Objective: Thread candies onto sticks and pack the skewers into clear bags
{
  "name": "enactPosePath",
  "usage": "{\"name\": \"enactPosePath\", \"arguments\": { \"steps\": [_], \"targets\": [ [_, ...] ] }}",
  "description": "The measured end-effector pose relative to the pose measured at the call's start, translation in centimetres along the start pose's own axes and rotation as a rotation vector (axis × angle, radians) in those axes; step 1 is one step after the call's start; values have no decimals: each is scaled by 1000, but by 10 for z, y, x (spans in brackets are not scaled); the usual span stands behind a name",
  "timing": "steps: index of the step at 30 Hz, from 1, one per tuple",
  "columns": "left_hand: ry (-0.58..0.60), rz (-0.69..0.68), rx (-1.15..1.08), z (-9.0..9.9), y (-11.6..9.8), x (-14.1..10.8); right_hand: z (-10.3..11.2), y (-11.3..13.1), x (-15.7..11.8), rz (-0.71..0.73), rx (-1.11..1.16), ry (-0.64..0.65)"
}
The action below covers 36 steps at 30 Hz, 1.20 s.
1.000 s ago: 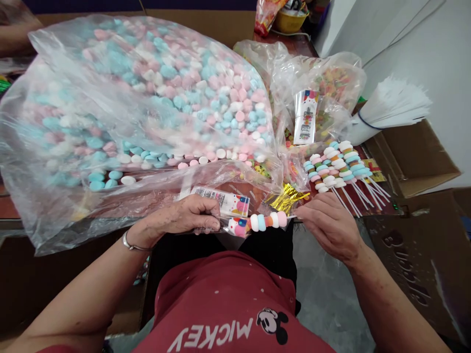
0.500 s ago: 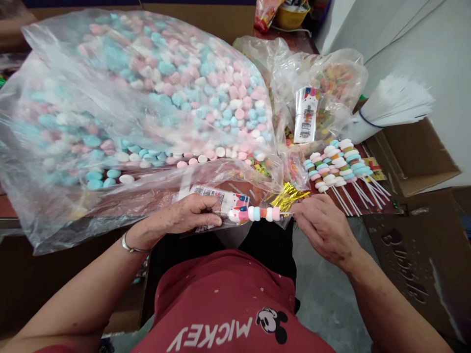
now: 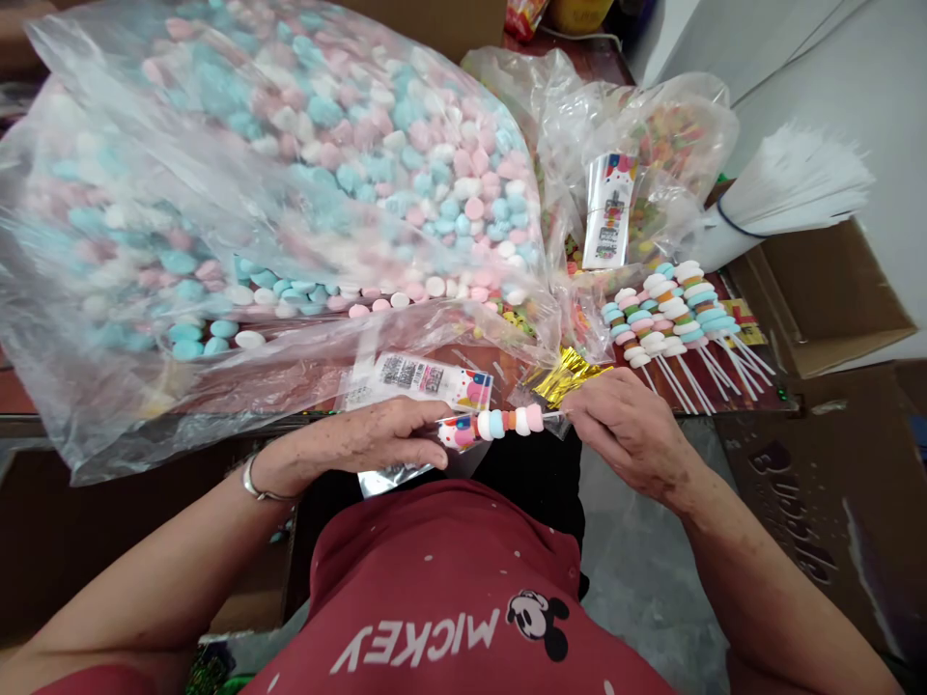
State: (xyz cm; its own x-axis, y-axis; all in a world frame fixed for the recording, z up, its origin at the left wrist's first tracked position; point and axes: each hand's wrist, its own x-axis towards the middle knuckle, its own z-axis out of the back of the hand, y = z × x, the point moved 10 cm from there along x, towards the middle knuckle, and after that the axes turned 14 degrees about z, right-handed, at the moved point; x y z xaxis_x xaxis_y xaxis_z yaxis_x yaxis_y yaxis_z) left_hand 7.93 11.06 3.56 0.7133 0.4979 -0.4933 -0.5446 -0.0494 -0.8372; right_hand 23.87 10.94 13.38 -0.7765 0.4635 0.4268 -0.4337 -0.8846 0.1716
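Observation:
A marshmallow skewer (image 3: 509, 422) in pink, white, blue and orange lies sideways between my hands, tilted slightly up to the right. Its left end sits in a printed clear bag (image 3: 455, 432), which my left hand (image 3: 380, 434) pinches between thumb and fingers. At the other end, my right hand (image 3: 630, 430) is closed around the white stick. A stack of flat printed bags (image 3: 416, 376) lies just beyond my left hand. Gold twist ties (image 3: 572, 376) lie by my right fingertips. Finished-looking skewers (image 3: 670, 314) rest in a row at the right.
A huge clear sack of marshmallows (image 3: 325, 183) covers the left of the table. Behind the skewers are bags of gummy candy (image 3: 673, 140), another bundle of printed bags (image 3: 609, 212) and a bundle of white sticks (image 3: 789, 198). An open cardboard box (image 3: 832, 299) stands at the right.
The skewer has gone from level to slightly tilted, its right end higher. A silvery bag now shows below my left hand. The whole view has shifted a little.

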Motion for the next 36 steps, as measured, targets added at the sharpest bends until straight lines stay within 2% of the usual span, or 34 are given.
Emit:
{"name": "enactPosePath", "arguments": {
  "steps": [6, 11, 13, 15, 20, 23, 25, 29, 33, 36],
  "targets": [
    [216, 147, -576, -46, 5, 6, 13, 13, 9, 197, -74, -4],
    [369, 193, -670, -65, 6, 12, 17, 33, 27, 374, -104, 53],
    [379, 191, -658, -66, 5, 15, 8, 39, 33, 394, -110, 102],
    [335, 194, -613, -64, 5, 19, -7, 40, 35, 364, -80, 153],
    [112, 200, -456, -50, 2, 28, -40, 26, 29, 129, 101, 182],
    [-34, 137, -373, -33, -7, 23, -41, 21, 26, 106, 121, 179],
    [-65, 168, -327, -28, -5, 17, -33, 17, 27, 128, 85, 161],
    [51, 324, -375, -38, 16, 6, -17, 18, 30, 225, -3, 118],
    [228, 306, -540, -52, 22, 5, -8, 30, 33, 350, -32, 84],
    [278, 271, -587, -55, 22, 9, -13, 37, 36, 392, -15, 96]
  ]
}}
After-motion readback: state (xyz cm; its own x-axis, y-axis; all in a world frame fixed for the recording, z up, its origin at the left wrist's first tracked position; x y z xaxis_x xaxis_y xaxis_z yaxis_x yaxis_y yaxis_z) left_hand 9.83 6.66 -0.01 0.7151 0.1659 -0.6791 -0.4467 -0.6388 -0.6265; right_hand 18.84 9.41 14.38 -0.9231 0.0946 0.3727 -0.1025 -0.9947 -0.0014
